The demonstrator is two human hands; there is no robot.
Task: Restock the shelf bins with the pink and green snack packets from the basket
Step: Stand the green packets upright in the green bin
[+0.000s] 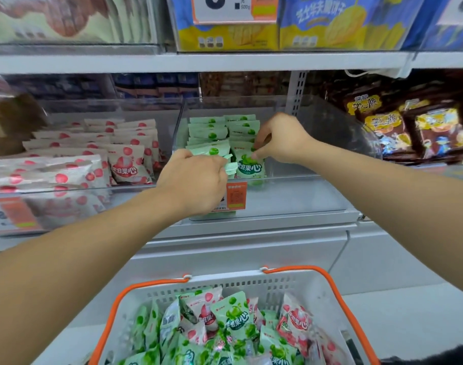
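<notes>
Two clear shelf bins sit side by side. The left bin (75, 191) holds several pink snack packets (125, 167). The right bin (304, 191) holds rows of green snack packets (212, 133) on its left side. My left hand (196, 177) is closed on the edge of a green packet (231, 167) at the front of that bin. My right hand (280, 139) pinches the top of the front green packet (250, 167) in the second row. Below, a white basket with orange handles (277, 283) holds mixed pink and green packets (233, 314).
Dark brown snack bags (420, 133) fill the bin to the right. Blue and yellow bags (322, 25) stand on the shelf above. An orange price tag (235, 197) hangs on the front of the green bin. The right half of the green bin holds no packets.
</notes>
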